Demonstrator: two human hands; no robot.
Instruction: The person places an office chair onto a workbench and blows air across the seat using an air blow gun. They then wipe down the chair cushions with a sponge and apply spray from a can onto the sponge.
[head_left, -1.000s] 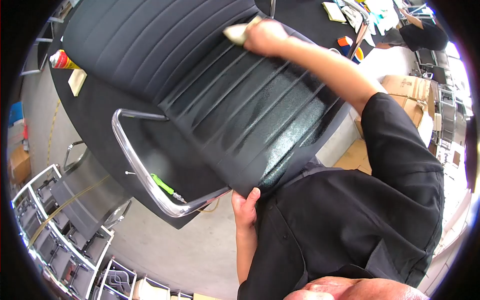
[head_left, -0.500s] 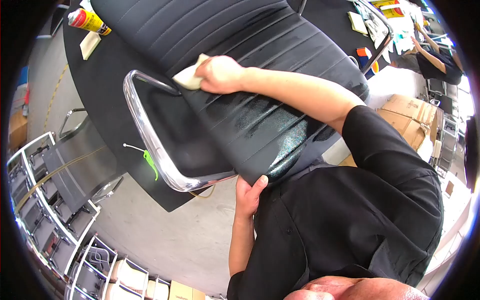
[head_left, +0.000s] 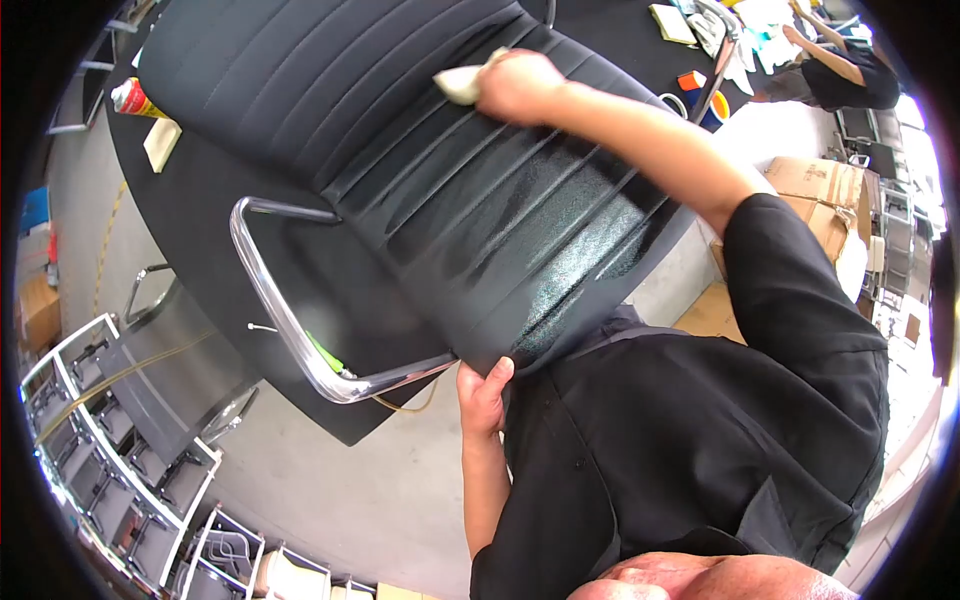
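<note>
A black ribbed office chair point(head_left: 440, 240) with a chrome armrest point(head_left: 270, 285) lies on a black-covered table. My right hand point(head_left: 522, 88) is closed on a cream sponge point(head_left: 459, 84), pressed against the ribbed seat close to where it meets the backrest. Wet, shiny streaks and fine droplets point(head_left: 585, 255) cover much of the seat behind that hand. At the seat's near edge my left hand point(head_left: 484, 395) grips the corner, thumb on top and fingers hidden underneath.
A yellow-and-red spray can point(head_left: 136, 98) and a cream sponge block point(head_left: 161, 144) lie at the table's point(head_left: 190, 215) left. A green-handled tool point(head_left: 324, 355) lies behind the armrest. Cardboard boxes point(head_left: 815, 190) stand right; another person point(head_left: 850, 75) works far right. Chair racks point(head_left: 120, 440) line the left.
My right hand has slid the sponge across the seat, up and to the right. My left hand keeps its hold on the corner. The view has shifted slightly.
</note>
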